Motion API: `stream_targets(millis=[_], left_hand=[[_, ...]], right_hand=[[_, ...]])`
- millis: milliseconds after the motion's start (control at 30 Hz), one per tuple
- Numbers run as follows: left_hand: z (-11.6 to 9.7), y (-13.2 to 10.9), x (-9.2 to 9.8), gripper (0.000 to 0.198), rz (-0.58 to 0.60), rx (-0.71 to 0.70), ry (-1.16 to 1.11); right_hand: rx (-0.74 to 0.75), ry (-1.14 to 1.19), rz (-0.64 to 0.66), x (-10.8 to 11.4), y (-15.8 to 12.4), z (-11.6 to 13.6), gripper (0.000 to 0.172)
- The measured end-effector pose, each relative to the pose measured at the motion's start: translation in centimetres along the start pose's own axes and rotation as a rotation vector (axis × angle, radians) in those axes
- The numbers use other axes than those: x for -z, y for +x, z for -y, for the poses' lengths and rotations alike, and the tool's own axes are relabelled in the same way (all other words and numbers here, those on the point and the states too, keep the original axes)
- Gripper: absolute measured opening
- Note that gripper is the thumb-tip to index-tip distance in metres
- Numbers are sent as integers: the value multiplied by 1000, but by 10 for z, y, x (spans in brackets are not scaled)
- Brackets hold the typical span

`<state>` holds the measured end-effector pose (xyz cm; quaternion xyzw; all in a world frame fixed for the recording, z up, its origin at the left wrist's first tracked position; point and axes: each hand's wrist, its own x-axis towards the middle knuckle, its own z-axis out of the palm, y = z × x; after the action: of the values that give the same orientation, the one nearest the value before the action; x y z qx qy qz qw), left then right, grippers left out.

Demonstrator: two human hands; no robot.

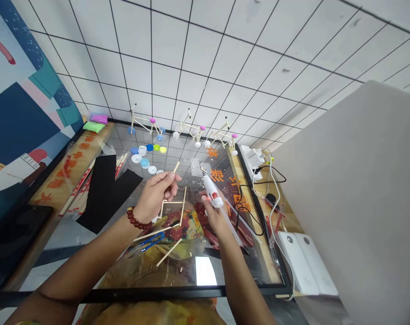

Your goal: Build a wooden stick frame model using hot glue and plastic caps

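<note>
My left hand [159, 189], with a beaded bracelet at its wrist, pinches a short pale wooden stick [176, 167] above the glass tabletop. My right hand [212, 214] is closed around a white hot glue gun [212, 192] with a red trigger, its nozzle pointing away over a small clear square [200, 167]. A clear glue stick [232, 228] trails from the back of the gun. Below my left hand lies a small frame of joined sticks [183, 207]. Nearer to me are blue-handled snips [152, 241] and a loose stick [169, 253].
Three small stick models [146, 122] with cap wheels stand along the back. Several bottle caps [144, 163] lie left of centre. Black sheets [101, 194] cover packs of chopsticks at left. A power strip [250, 162] and cables [272, 189] are at right, beside a white panel.
</note>
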<state>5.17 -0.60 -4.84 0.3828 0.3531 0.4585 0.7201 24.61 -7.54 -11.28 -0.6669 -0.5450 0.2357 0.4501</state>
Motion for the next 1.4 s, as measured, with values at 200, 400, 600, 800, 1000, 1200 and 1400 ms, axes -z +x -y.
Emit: stream_targets(millis=[200, 400, 600, 800, 1000, 1200, 1400], left_hand=[[-18, -3, 5, 24, -39, -67, -62], [-29, -3, 10, 23, -39, -110, -108], [-34, -3, 15, 22, -39, -113, -163], [-35, -2, 18, 17, -33, -117, -167], [-40, -3, 17, 9, 1, -106, -148], [-42, -3, 15, 6, -17, -79, -172], [-44, -5, 18, 8, 2, -58, -214]], right_hand=[[-31, -176, -26, -12, 28, -23, 41], [-41, -180, 94, -12, 65, -28, 41], [-91, -254, 63, -9, 67, -21, 39], [-120, -352, 59, 5, 50, -26, 49], [15, -441, -191, 22, -18, -17, 38], [361, -330, 328, -3, -48, 14, 14], [550, -418, 614, -25, -31, 25, 20]])
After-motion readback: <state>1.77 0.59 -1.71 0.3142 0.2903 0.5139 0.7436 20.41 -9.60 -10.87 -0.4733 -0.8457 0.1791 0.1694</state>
